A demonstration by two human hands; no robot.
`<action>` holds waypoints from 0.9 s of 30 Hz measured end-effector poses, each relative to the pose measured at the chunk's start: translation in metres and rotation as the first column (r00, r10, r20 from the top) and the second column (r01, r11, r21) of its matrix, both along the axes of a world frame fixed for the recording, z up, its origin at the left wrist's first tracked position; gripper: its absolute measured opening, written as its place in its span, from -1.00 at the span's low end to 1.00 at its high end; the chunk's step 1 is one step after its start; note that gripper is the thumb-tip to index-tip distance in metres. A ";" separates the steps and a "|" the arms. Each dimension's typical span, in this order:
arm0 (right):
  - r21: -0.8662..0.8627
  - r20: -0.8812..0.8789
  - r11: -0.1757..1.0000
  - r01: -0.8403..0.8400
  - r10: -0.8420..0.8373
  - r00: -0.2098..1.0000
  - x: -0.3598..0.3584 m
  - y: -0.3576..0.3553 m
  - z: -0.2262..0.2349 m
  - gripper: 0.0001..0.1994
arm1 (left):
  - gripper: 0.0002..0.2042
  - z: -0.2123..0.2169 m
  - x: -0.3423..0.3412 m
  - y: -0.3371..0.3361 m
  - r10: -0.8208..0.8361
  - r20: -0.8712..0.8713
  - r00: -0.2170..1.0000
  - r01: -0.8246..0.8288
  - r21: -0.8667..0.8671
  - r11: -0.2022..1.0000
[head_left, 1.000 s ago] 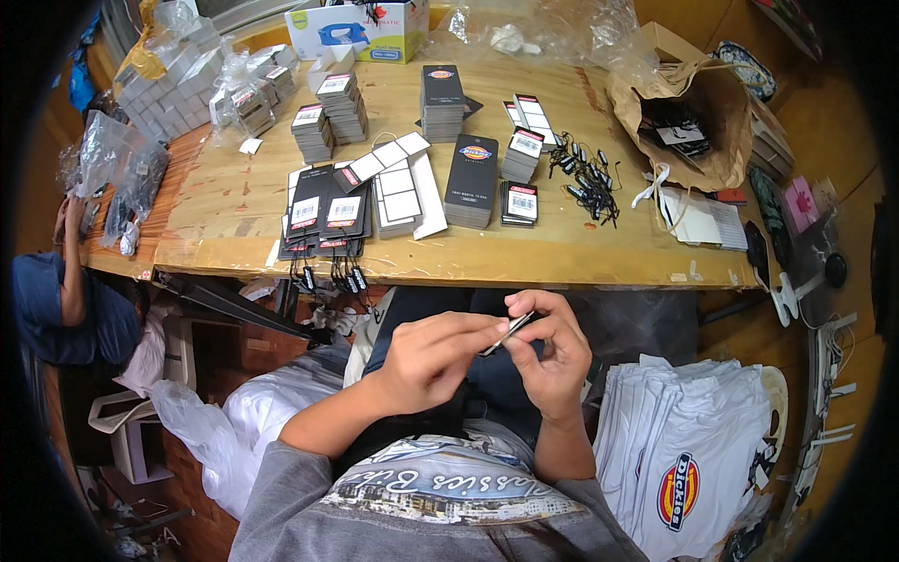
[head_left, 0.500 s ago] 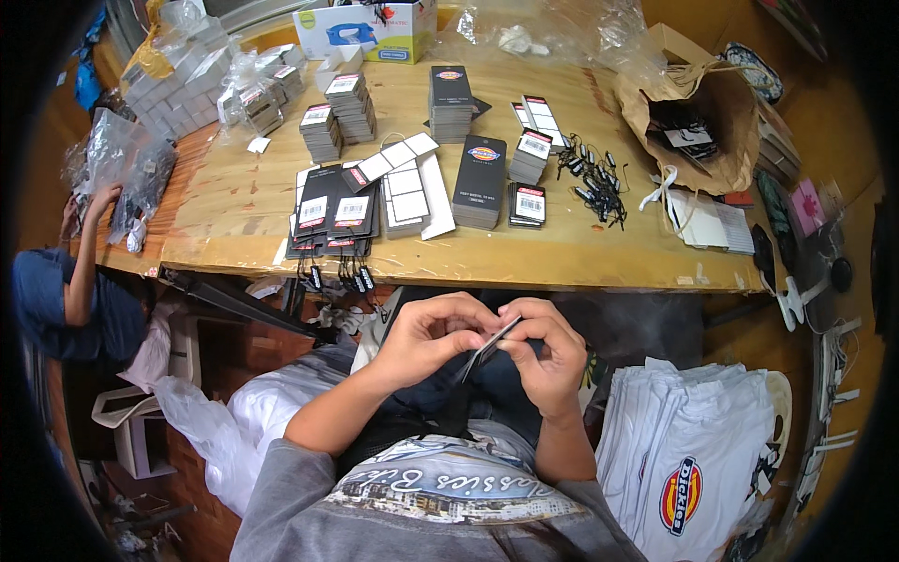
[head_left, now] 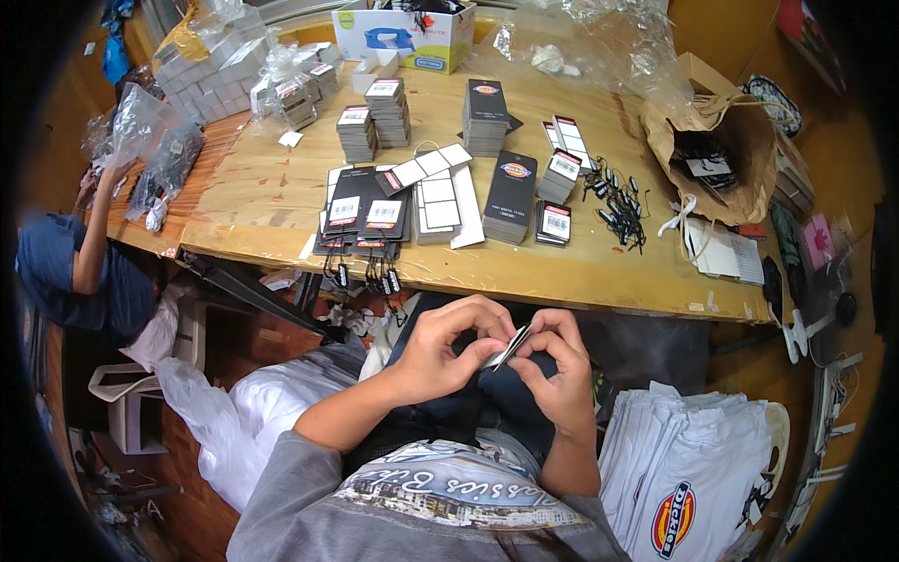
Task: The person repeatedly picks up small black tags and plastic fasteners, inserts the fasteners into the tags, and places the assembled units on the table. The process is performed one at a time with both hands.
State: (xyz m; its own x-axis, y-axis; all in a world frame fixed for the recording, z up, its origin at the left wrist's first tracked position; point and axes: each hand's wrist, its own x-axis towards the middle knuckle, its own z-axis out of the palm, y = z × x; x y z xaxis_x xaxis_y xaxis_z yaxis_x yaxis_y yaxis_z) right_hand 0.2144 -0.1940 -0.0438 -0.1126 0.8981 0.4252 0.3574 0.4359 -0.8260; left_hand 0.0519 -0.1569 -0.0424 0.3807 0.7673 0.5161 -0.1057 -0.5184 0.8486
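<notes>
Sitting at far left, a co-worker in a blue top [head_left: 70, 281], one arm raised to the clear plastic bags [head_left: 150, 155] at the bench [head_left: 281, 201] corner. Lying along the near bench edge, a fan of black hang tags [head_left: 365, 220] with white stickers, their strings dangling over the edge.

Working below the bench, over the lap: left hand [head_left: 445, 347], its grip pressed together on the near end of a small black hang tag [head_left: 513, 345], thumb and forefinger pinching it. Compared with a second ago, sitting lower and closer to the body, with the tag now turned edge-on toward the camera, showing as a thin pale sliver instead of a slanted strip. Judging from that turn, handling one face or one end of the tag, though what is being done to it is too small to tell.

Meeting it from the other side, right hand [head_left: 560, 370], fingertips pinching the tag's far end, touching the left hand's fingers; half a second ago, held slightly wider apart.

Resting further right on the bench, loose black string loops [head_left: 613, 201], then a brown paper bag [head_left: 726, 159]. Stacked at lower right, folded white shirts [head_left: 688, 468].
</notes>
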 end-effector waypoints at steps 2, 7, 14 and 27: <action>-0.087 -0.149 0.986 -0.140 0.126 0.981 0.010 0.003 -0.010 -0.87 | -0.95 0.003 -0.007 -0.001 -0.007 0.097 0.995 0.019 -0.119 0.993; -0.352 -0.429 0.921 -0.170 0.003 0.903 0.020 -0.006 -0.017 -0.92 | -0.91 0.008 -0.014 -0.006 0.017 0.254 0.967 0.066 -0.314 0.947; -0.242 -0.517 0.957 -0.157 0.009 0.856 0.029 -0.002 -0.013 -0.85 | -0.86 0.003 -0.011 0.000 0.046 0.461 0.886 0.140 -0.362 0.922; -0.217 -0.543 0.970 -0.113 -0.024 0.839 0.010 -0.006 0.001 -0.88 | -0.87 0.007 0.002 -0.011 -0.094 0.094 0.991 0.124 -0.411 0.903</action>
State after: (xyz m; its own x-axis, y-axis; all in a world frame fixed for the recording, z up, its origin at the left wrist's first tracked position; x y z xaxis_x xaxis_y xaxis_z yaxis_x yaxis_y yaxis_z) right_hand 0.2246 -0.2004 -0.0425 0.0307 0.9771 0.2107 -0.1886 0.2127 -0.9587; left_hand 0.0543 -0.1677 -0.0358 0.4488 0.8736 0.1882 -0.2086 -0.1023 0.9726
